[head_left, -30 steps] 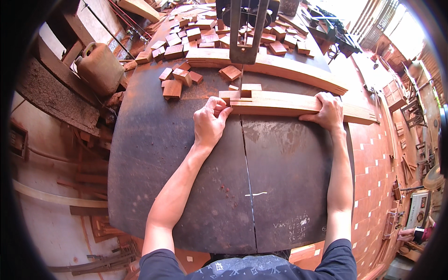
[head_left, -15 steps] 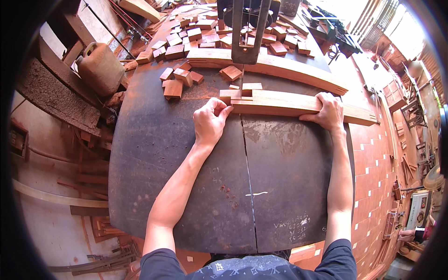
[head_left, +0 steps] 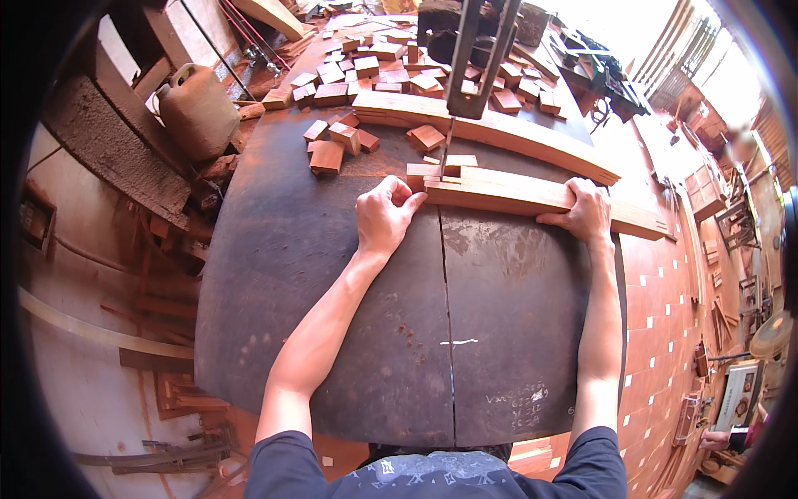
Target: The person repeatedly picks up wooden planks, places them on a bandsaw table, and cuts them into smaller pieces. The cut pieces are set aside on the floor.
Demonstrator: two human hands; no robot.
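Note:
A squared wooden bar (head_left: 515, 193) lies crosswise on the dark metal saw table (head_left: 366, 333), its left end notched and against the thin band saw blade (head_left: 449, 143). My left hand (head_left: 386, 216) is closed, thumb and fingertips pinching at the bar's left end. Around the bar's right half wraps my right hand (head_left: 587, 210), thumb on the near side and fingers over the top. Just behind the notched end sit small wood offcuts (head_left: 461, 160). Above them hangs the saw's blade guide (head_left: 470, 100).
A second, longer wooden bar (head_left: 499, 133) lies behind. Many loose wood blocks (head_left: 366, 66) cover the table's far part, with a few blocks (head_left: 328, 154) nearer at left. A dirty jerrycan (head_left: 198, 112) stands left of the table. Another person's hand (head_left: 713, 440) shows at the far right.
The whole view has shifted and tilted slightly, so the blade guide now appears slanted and further right. Both hands keep their hold on the bar; its movement against the blade is too small to tell.

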